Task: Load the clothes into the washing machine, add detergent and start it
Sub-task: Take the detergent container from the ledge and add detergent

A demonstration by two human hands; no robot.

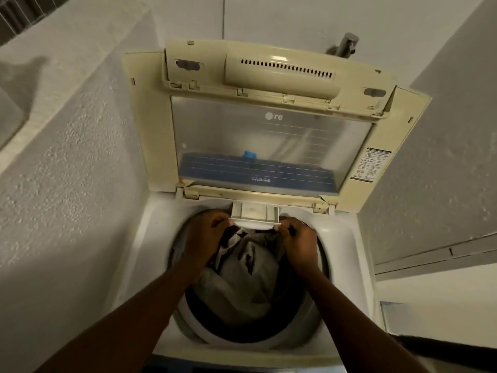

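Note:
A top-loading washing machine [150, 238] stands below me with its cream lid [156, 125] raised upright against the wall. Grey and dark clothes [247, 275] fill the drum. At the back rim of the opening a small white detergent drawer [254, 212] sticks out over the drum. My left hand [204, 238] pinches the drawer's left front corner. My right hand [297, 238] pinches its right front corner. Both forearms reach in over the clothes from the bottom of the view.
Rough white walls close in on the left [67, 170] and right [430, 170] of the machine. A metal tap [345, 44] juts from the back wall above the lid. A ledge [430, 300] and a dark object [451, 343] lie at the lower right.

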